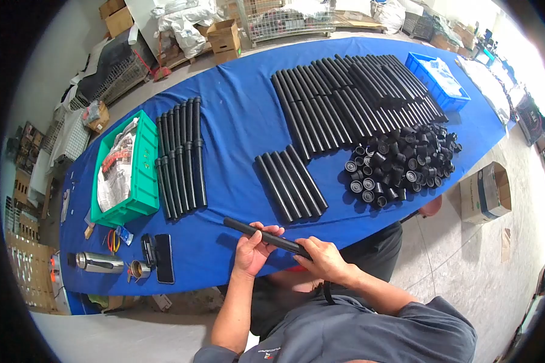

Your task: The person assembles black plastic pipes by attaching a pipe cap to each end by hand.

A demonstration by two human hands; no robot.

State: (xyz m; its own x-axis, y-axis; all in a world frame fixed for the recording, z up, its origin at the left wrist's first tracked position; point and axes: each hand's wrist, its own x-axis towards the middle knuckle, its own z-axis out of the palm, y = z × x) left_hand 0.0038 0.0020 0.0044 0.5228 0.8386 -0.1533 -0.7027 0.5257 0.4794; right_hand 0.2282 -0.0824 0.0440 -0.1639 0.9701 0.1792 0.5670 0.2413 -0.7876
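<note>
Holding a black tube [280, 241] aslant above the near edge of the table, with the left hand [252, 255] loosely curled round it near the middle and the right hand [326, 260] closed over its near end. Facing, just beyond on the blue tablecloth [236, 109], a short row of black tubes [290, 186], with a heap of black caps [399, 160] to its right and a large layered stack of tubes [357, 100] behind. Flanked on the left by a double row of tubes [180, 160], next to a green crate [144, 166], and nearer by a smartphone [165, 259] and a steel flask [100, 262]
</note>
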